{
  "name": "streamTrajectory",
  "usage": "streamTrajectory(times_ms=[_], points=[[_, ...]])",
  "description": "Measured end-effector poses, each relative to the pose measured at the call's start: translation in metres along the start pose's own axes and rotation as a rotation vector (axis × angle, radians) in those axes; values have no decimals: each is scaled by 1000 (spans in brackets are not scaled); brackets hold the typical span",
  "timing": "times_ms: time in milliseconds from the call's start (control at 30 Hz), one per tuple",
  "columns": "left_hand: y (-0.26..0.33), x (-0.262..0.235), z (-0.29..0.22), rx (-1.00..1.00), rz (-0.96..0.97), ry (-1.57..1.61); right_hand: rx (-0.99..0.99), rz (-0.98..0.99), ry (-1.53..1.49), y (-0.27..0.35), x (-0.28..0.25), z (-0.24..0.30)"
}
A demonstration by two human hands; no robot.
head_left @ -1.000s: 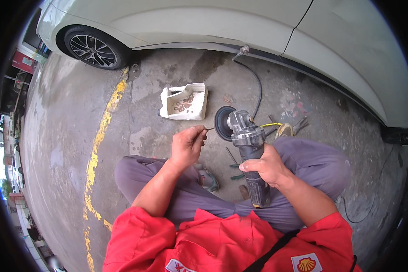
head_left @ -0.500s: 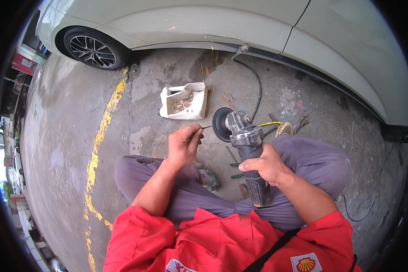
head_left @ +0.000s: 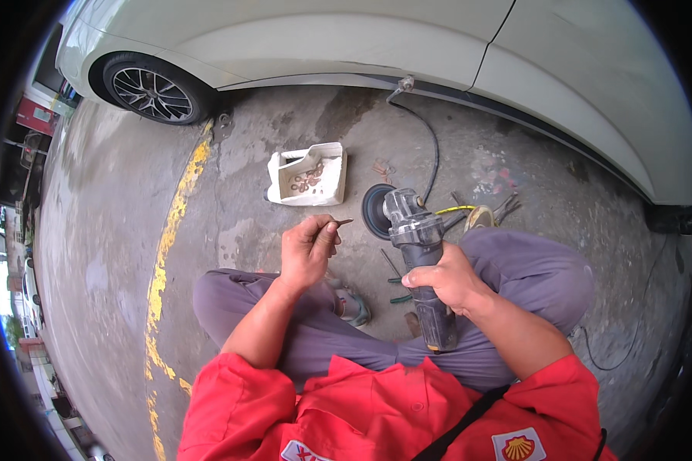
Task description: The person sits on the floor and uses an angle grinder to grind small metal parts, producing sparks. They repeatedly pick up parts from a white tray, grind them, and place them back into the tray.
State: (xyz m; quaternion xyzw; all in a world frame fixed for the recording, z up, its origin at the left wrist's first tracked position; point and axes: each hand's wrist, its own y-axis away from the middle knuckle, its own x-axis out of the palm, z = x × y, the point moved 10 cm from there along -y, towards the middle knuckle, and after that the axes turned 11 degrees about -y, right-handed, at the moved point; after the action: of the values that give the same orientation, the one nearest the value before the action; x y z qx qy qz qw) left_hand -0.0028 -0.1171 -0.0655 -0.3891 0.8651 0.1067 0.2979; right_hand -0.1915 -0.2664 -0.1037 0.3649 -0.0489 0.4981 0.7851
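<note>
My right hand [head_left: 442, 276] is wrapped round the dark body of an angle grinder [head_left: 421, 238], thumb lying across it. The grinder's round black disc [head_left: 376, 211] faces left, toward my other hand. Between thumb and fingertips my left hand [head_left: 309, 244] pinches a small thin copper-coloured piece [head_left: 345, 222]. A short gap lies between this piece and the disc; its full shape is hidden by my fingers. Beyond my left hand stands a cut-open white plastic jug [head_left: 329, 184] with several copper-coloured rings [head_left: 307, 180] in it.
A pale car [head_left: 346, 38] with a dark-tyred wheel [head_left: 154, 88] runs across the far side. A dark hose [head_left: 437, 146] reaches the car's sill. Green-handled pliers [head_left: 400, 298] lie between my legs. Metal tools [head_left: 506, 206] lie by my right shoe [head_left: 480, 218]. Yellow paint marks the concrete [head_left: 161, 261].
The piece in my left hand has moved slightly left, away from the disc. Sparks flying toward the car before are no longer visible. My right hand keeps its hold on the grinder.
</note>
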Motion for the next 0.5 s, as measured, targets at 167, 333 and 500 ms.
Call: streamTrajectory(times_ms=[167, 333, 500], points=[[1, 11, 25, -194, 21, 165, -23, -15, -14, 1, -3, 2], [2, 22, 26, -236, 69, 230, -50, 22, 33, 3, 6, 7], [4, 26, 8, -225, 112, 208, -53, 25, 62, 1, 5, 3]])
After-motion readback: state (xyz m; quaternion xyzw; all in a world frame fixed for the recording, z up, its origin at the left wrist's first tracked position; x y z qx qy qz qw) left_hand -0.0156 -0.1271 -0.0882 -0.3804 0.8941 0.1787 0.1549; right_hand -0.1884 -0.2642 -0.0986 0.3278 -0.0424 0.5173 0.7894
